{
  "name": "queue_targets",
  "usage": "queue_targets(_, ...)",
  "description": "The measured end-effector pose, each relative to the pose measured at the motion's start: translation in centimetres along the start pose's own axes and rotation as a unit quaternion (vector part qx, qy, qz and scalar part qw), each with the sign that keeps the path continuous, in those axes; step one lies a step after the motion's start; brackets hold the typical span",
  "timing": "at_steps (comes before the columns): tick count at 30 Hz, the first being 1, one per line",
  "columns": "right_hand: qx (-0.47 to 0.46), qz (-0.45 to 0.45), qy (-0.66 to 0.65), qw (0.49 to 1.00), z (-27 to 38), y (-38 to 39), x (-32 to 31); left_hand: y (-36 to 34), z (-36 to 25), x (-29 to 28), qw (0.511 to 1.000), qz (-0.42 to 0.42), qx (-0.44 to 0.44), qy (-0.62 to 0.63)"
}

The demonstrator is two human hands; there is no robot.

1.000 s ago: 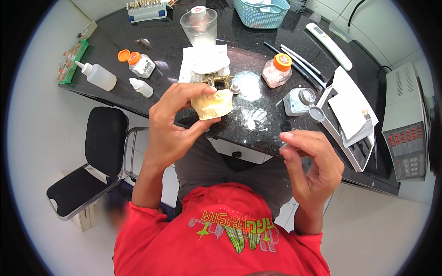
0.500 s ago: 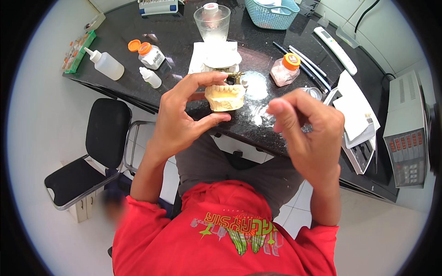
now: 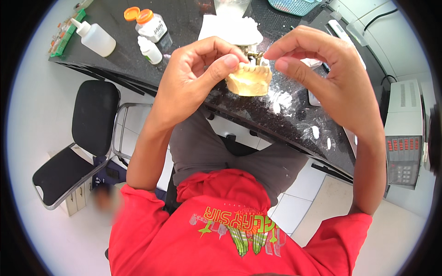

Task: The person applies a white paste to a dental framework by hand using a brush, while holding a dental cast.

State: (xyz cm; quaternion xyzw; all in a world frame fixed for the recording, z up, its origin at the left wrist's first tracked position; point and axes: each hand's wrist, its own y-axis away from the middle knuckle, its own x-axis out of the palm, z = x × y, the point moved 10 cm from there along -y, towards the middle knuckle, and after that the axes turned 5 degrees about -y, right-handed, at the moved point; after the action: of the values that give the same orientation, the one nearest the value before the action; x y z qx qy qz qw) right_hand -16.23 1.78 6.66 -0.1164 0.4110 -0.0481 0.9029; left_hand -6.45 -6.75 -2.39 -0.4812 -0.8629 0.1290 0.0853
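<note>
Right hand (image 3: 331,73) has come across from the lap to the plaster dental cast (image 3: 251,80), fingers pinched at its teeth; left hand (image 3: 193,76) still grips the cast above the worktop (image 3: 184,27); tooth-level work appears underway.

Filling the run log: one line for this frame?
left hand: holds plaster dental cast | right hand: pinched fingertips at cast's teeth | under: black counter

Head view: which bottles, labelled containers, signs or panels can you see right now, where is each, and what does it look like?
Squeeze bottle: counter's far left, lying tilted, translucent white with nozzle.
Labelled jar: right of it, white label, orange cap; a loose orange lid beside it.
Small dropper bottle: just in front of the jar, white.
Machine control panel: far right, grey box, rows of red and pale buttons.
No signs.
</note>
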Motion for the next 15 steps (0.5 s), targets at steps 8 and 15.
queue_targets(8, 0.017, 0.069, 0.014, 0.997, 0.1, -1.4, 1.7, 0.1, 0.4, 0.3, 1.0, 0.013, 0.007, 0.02)
queue_targets(15, -0.005, 0.091, 0.017, 0.996, 0.1, -1.6, 2.1, -0.1, 0.2, 0.6, 1.0, 0.023, 0.01, 0.019)
